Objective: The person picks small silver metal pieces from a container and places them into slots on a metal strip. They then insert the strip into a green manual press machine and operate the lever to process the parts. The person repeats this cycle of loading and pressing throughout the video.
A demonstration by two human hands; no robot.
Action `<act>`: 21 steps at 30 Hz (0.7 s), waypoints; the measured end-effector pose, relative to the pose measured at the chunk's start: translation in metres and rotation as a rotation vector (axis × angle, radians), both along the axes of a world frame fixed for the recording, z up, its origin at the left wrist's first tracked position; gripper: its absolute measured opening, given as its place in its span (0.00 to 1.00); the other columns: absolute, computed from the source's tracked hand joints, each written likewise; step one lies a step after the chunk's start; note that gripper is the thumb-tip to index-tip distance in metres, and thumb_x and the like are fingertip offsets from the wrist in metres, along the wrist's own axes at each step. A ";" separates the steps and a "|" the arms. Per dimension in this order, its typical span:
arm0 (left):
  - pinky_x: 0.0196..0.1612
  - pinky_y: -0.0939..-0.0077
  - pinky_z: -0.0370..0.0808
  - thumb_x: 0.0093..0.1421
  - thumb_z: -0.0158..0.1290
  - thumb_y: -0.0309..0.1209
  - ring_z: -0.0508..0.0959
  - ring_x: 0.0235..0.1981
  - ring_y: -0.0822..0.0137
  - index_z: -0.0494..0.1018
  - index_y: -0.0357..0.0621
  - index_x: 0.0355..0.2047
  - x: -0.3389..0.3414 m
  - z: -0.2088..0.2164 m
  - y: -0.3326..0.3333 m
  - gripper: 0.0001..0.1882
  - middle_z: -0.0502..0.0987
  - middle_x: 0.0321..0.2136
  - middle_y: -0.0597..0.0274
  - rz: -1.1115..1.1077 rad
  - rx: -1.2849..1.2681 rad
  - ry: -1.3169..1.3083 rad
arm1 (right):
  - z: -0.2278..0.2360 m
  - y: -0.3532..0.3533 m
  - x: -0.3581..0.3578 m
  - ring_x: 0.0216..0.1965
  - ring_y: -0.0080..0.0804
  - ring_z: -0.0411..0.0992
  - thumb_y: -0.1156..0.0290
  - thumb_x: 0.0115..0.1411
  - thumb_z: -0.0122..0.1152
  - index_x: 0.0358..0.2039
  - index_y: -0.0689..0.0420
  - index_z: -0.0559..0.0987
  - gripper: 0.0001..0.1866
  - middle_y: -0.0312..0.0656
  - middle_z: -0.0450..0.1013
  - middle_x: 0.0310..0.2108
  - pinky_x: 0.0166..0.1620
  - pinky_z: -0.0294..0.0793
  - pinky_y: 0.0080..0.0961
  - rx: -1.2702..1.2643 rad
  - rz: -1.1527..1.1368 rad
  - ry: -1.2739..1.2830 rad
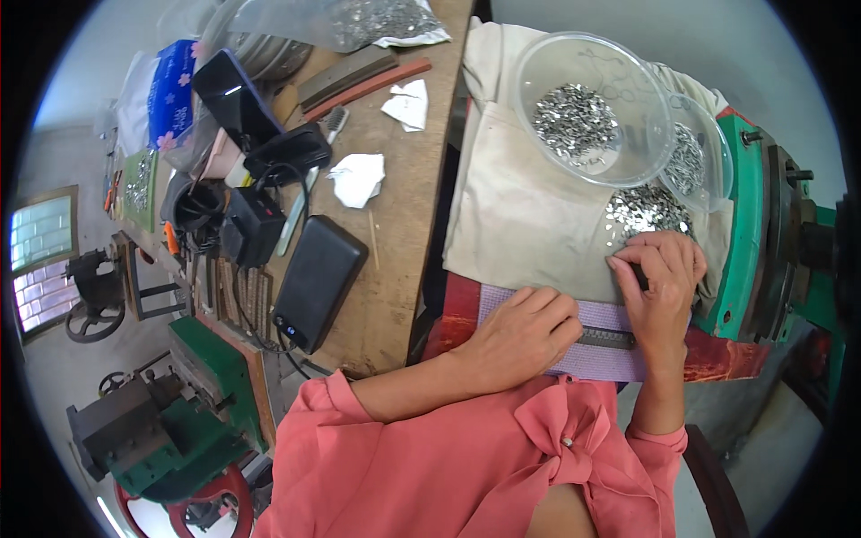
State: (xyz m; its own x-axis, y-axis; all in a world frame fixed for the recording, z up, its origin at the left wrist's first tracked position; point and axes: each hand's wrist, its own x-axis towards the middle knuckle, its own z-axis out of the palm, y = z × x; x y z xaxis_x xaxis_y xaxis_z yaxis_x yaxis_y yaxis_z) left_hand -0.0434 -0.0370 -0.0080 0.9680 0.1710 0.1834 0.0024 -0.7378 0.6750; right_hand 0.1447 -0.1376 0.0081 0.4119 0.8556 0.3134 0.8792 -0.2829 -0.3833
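Observation:
My left hand [529, 330] rests on a purple woven mat [601, 366], fingers curled down over the left end of a dark toothed metal strip [610, 338]. The covered end of that strip is hidden. Beyond the strip's right end, my right hand [662, 273] is closed, thumb and fingers bent round a small dark piece whose kind I cannot make out. Just past its knuckles lies a loose pile of small shiny metal pieces [647, 212] on beige cloth [520, 193]. A clear round tub [529, 117] and a clear shallow dish [725, 161] hold more such pieces.
A green machine [731, 233] borders the cloth on the right. On the wooden bench [404, 197] at left lie a black power bank [320, 282], crumpled white paper [358, 179], a toothbrush [335, 124] and a propped phone [235, 94]. Another green machine [170, 439] stands lower left.

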 end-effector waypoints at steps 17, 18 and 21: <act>0.45 0.60 0.73 0.47 0.70 0.27 0.75 0.45 0.51 0.74 0.41 0.42 0.002 0.007 0.008 0.22 0.73 0.45 0.54 0.000 -0.096 0.097 | -0.006 -0.055 -0.044 0.42 0.31 0.72 0.67 0.45 0.76 0.31 0.48 0.84 0.11 0.28 0.75 0.38 0.50 0.57 0.35 0.076 0.093 0.192; 0.44 0.60 0.74 0.47 0.69 0.26 0.76 0.45 0.51 0.74 0.41 0.42 0.003 0.009 0.010 0.22 0.73 0.46 0.53 0.001 -0.109 0.100 | -0.001 -0.053 -0.041 0.42 0.31 0.72 0.66 0.45 0.76 0.31 0.48 0.84 0.11 0.28 0.75 0.38 0.50 0.57 0.35 0.071 0.102 0.210; 0.42 0.61 0.76 0.49 0.68 0.25 0.77 0.43 0.50 0.75 0.40 0.42 0.008 0.014 0.018 0.20 0.73 0.44 0.51 0.046 -0.289 0.111 | 0.004 -0.043 -0.020 0.41 0.30 0.71 0.66 0.47 0.76 0.32 0.47 0.84 0.11 0.29 0.75 0.37 0.50 0.58 0.34 0.057 0.046 0.149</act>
State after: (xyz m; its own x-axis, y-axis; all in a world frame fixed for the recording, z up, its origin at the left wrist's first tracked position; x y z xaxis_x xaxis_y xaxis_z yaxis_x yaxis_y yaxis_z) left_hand -0.0359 -0.0186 0.0062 0.9694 0.2451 0.0147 0.1168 -0.5131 0.8504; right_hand 0.1247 -0.1805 0.0118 0.4186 0.8569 0.3006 0.8229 -0.2179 -0.5248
